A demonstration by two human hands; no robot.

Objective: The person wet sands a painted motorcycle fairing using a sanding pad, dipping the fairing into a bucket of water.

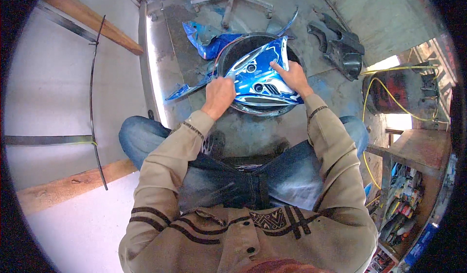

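Note:
A glossy blue-and-white plastic fairing panel [266, 74], with two round holes and a slotted vent, is held tilted above a round black tub [228, 59]. My left hand [220, 95] is closed around its left edge. On the right side, my right hand [293, 76] grips the panel with the thumb lying on its top face. The other fingers of that hand are hidden beneath it. The panel covers most of the tub's inside, so what the tub holds cannot be made out.
Behind the tub and to its left lie blue plastic body parts [206, 42]. Black moulded parts [338, 44] rest on the floor at the right. Beyond them are a dark red tank [389, 93], a yellow hose [389, 100] and a wooden shelf [413, 149] with tools. A chair base [231, 0] stands at the back.

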